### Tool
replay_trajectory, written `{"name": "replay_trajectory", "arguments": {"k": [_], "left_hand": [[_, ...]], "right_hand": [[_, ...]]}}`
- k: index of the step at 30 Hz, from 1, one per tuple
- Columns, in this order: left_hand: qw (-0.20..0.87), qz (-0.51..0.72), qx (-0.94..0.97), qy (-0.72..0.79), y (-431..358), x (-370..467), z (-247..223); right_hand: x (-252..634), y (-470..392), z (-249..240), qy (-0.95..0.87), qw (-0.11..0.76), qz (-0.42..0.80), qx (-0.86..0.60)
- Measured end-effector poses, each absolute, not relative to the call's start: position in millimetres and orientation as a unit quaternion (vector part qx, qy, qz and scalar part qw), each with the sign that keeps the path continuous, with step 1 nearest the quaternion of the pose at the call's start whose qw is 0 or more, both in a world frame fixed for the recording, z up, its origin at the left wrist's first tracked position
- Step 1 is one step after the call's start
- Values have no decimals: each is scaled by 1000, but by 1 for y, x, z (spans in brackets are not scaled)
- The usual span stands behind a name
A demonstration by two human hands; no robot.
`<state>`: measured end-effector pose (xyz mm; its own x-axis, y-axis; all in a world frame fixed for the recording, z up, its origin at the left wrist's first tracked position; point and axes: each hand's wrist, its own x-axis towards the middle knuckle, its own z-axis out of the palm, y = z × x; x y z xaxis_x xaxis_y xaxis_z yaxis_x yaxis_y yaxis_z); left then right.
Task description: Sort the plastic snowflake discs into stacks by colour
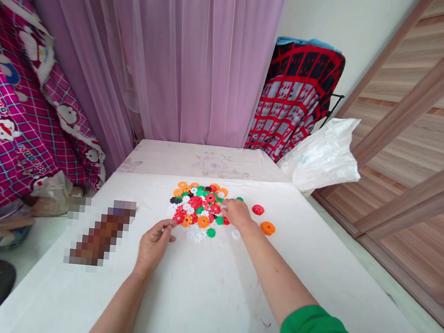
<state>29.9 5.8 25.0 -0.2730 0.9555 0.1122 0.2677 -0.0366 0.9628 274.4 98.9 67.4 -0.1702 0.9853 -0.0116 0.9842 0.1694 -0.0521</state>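
Observation:
A heap of small notched plastic discs (196, 202) in red, orange, green, white and black lies on the white table. At the heap's near left edge, my left hand (155, 243) pinches a red disc (178, 217) between thumb and fingertips. My right hand (236, 214) reaches into the heap's right side with fingers bent down; what its fingertips hold, if anything, is too small to tell. Right of that hand lie a red group of discs (258, 209) and an orange group (268, 228). Below it is a white disc (236, 234).
A pixelated brown object (101, 233) lies on the left of the white table (195, 299). A white plastic bag (322, 154) stands by the far right corner. Purple curtains (200, 61) hang behind, and a black rounded object (6, 277) is at lower left.

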Motion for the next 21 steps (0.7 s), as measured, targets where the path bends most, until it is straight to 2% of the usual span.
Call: {"name": "replay_trajectory", "arguments": {"k": [6, 12, 21], "left_hand": [[327, 510, 506, 614, 6, 29, 25], [328, 505, 511, 614, 6, 29, 27], [326, 498, 511, 620, 4, 29, 30]], "right_hand": [[285, 94, 69, -737, 53, 17, -673], [325, 49, 51, -707, 243, 100, -656], [328, 14, 31, -760, 240, 70, -599]]}}
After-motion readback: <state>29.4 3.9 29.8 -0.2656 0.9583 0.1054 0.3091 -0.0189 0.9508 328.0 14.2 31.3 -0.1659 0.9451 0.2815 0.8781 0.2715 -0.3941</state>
